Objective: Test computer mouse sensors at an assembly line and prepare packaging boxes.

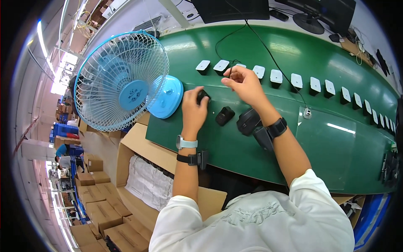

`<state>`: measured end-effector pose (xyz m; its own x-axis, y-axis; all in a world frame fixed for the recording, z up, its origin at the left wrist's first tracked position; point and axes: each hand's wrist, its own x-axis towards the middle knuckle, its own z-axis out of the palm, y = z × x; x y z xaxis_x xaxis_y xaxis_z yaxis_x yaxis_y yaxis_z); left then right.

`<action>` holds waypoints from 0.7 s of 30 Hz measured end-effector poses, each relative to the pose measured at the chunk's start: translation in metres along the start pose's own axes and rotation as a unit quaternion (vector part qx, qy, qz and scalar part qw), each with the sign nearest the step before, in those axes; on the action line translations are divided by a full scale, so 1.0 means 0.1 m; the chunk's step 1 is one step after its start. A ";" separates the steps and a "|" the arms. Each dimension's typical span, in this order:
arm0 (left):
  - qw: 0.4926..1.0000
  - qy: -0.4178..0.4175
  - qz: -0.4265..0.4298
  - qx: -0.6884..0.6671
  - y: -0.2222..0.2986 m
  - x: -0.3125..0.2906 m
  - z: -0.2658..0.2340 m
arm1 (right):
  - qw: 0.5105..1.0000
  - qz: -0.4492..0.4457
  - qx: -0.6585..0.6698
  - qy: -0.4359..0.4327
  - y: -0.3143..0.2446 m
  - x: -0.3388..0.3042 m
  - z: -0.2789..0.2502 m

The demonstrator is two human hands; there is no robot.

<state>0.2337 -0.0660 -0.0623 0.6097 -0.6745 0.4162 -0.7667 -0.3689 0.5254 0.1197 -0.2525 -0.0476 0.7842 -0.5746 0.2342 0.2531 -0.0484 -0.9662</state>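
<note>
My left hand (194,111) is closed around a small black device (204,97), resting over the green table near its left end. To the right, my right hand (247,87) is raised with its fingers pinched on the end of a thin black cable (232,67); the very tip is hidden by the fingers. Between the hands lies another small black device (225,116). Close to my right wrist is a larger dark rounded object (248,122), whose kind I cannot make out. Both wrists wear black straps with small modules.
A long row of black blocks with white tops (276,77) runs across the green table (252,161). A blue fan (134,94) stands at the left. Behind are monitors (231,10). A small white cube-shaped item (307,113) sits at a cable's end. Open cardboard box (145,145) below left.
</note>
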 end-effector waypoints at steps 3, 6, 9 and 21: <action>0.896 0.036 -0.170 -0.409 0.31 0.11 0.06 | 0.993 0.047 0.105 -0.016 -0.02 0.12 -0.02; 0.760 0.006 -0.150 -0.632 0.45 0.20 0.12 | 0.992 0.041 0.113 -0.030 -0.01 0.20 0.01; 0.722 0.052 -0.113 -0.681 0.42 0.30 0.23 | 0.984 0.050 0.173 0.006 -0.01 0.22 0.04; 0.738 0.006 -0.101 -0.667 0.61 0.38 0.43 | 0.993 0.066 0.097 -0.004 0.00 0.25 -0.14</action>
<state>0.2011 -0.1415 -0.0466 0.6932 -0.6827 0.2311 0.2152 0.5021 0.8376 0.1318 -0.2781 -0.0435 0.8228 -0.5581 0.1077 0.2511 0.1870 -0.9497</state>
